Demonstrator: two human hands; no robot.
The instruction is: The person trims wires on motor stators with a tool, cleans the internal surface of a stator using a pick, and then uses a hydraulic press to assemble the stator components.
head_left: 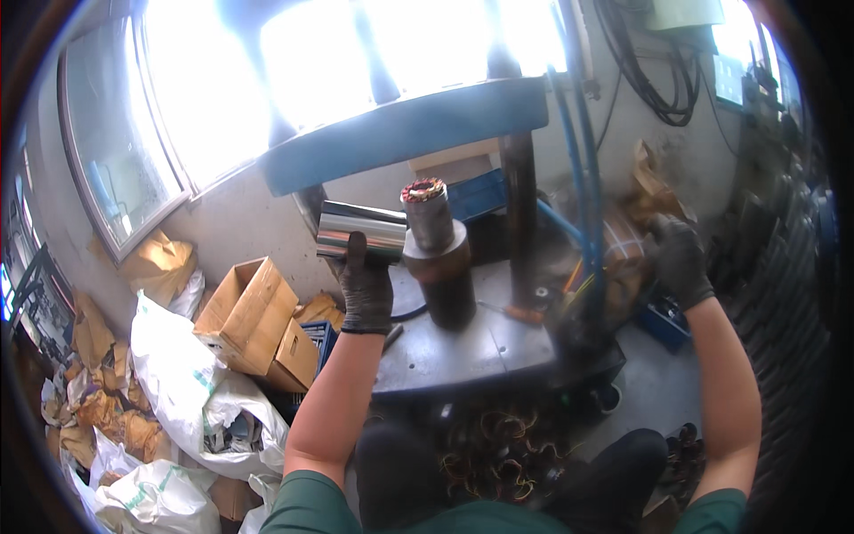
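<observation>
My left hand (365, 289), in a dark glove, grips a shiny metal tube (360, 233), thumb across its side. The tube lies nearly level, just left of a stator (429, 218) with red and copper-coloured windings at its top. That stator stands upright on a round metal collar (438, 258) over a dark cylinder (449, 298) on the press bed. Off to the right, my right hand (680, 261), also gloved, is raised beside the press's blue hoses. Its fingers look curled in; blur hides what they may hold.
The press's blue crossbeam (409, 125) spans above the stator. An orange-handled tool (523, 314) lies on the metal bed (436, 356). Cardboard boxes (245, 316) and white sacks (173, 383) crowd the left. Wound coils (507, 454) lie below, between my legs. Blue hoses (583, 151) hang at right.
</observation>
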